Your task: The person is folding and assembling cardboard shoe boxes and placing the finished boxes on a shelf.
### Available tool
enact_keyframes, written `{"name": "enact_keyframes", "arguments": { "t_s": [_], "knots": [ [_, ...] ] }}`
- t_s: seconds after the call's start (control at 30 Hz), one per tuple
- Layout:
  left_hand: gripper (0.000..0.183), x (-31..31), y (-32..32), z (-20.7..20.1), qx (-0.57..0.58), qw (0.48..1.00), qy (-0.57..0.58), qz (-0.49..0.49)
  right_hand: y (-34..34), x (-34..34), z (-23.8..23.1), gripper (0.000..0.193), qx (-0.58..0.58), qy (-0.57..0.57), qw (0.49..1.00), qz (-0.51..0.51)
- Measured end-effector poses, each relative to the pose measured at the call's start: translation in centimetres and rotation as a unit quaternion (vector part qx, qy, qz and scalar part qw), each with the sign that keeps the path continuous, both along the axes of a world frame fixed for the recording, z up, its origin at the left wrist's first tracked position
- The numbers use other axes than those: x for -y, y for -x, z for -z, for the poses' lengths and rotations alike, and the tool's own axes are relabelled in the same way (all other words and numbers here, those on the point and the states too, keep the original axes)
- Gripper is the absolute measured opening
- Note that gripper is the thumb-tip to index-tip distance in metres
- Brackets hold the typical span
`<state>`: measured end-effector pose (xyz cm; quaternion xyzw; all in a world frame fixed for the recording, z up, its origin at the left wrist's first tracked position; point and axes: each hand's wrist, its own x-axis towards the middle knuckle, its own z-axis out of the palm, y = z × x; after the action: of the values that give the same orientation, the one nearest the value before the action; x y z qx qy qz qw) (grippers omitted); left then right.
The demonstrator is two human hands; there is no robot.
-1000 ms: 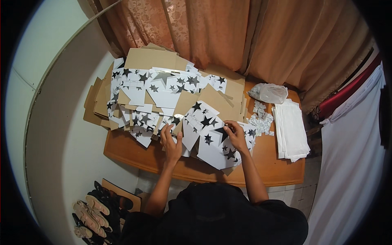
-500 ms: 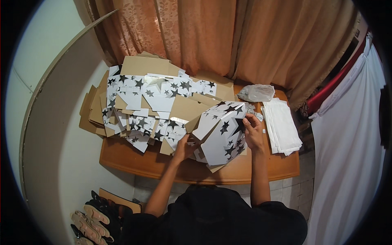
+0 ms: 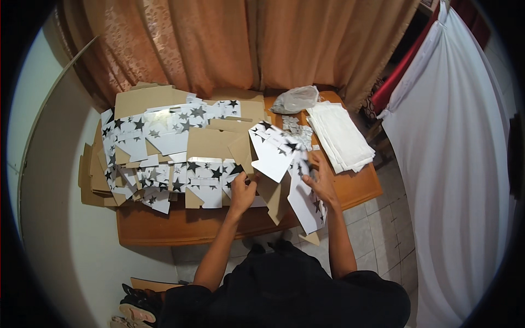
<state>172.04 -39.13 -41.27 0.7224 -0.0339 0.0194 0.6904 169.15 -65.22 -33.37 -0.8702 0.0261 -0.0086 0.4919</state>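
Observation:
Between my hands is a partly folded cardboard box point(image 3: 274, 155), white with black stars outside and plain brown inside. Its panels stand at angles to one another, and one end hangs past the table's front edge. My left hand point(image 3: 244, 192) is closed at the brown flap on the box's left side, with some fingertips hidden. On the other side my right hand point(image 3: 322, 183) grips the starred panel, thumb toward me, a little blurred. Left of the box lie several flat star-printed cardboard blanks point(image 3: 205, 183), spread over one another.
All this rests on a brown wooden table point(image 3: 164, 229). Behind the box are a clear plastic bag point(image 3: 295, 99), small whitish pieces point(image 3: 297, 128) and a stack of white sheets point(image 3: 342, 136). Curtains point(image 3: 219, 44) hang behind; a white cloth point(image 3: 426, 136) hangs at right. Shoes point(image 3: 136, 306) lie lower left.
The view has shifted right. The box has turned and its panels have spread apart, showing more brown inside. My right hand has moved down from the box's upper right edge.

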Motion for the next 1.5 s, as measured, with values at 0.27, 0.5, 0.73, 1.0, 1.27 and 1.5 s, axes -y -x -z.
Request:
{"name": "enact_keyframes", "arguments": {
  "t_s": [0.27, 0.5, 0.73, 1.0, 1.27, 1.5],
  "knots": [
    [0.027, 7.8, 1.7, -7.6, 0.014, 0.997, -0.041, 0.059, 7.0, 6.8, 3.1, 0.125, -0.079, -0.166, 0.974, -0.136],
    [0.029, 16.2, 4.1, -8.7, -0.027, 0.994, 0.07, 0.082, 13.6, 13.0, -1.0, 0.072, 0.056, -0.067, 0.99, -0.113],
    [0.031, 20.2, 5.2, -11.3, 0.037, 0.969, -0.214, 0.116, 17.0, 20.4, -4.7, 0.035, 0.081, -0.02, 0.994, 0.072],
    [0.033, 22.4, 5.8, -9.7, 0.025, 0.962, -0.241, 0.127, 15.1, 23.2, -5.3, 0.034, 0.067, -0.053, 0.991, 0.105],
    [0.036, 23.5, 1.8, -5.5, 0.038, 0.935, -0.341, 0.092, 8.3, 20.5, -4.0, 0.035, 0.092, 0.106, 0.985, 0.101],
    [0.052, 22.5, -1.4, -1.9, -0.018, 0.896, -0.428, 0.119, 1.9, 19.0, 0.5, 0.038, -0.006, 0.141, 0.984, 0.107]
  ]
}}
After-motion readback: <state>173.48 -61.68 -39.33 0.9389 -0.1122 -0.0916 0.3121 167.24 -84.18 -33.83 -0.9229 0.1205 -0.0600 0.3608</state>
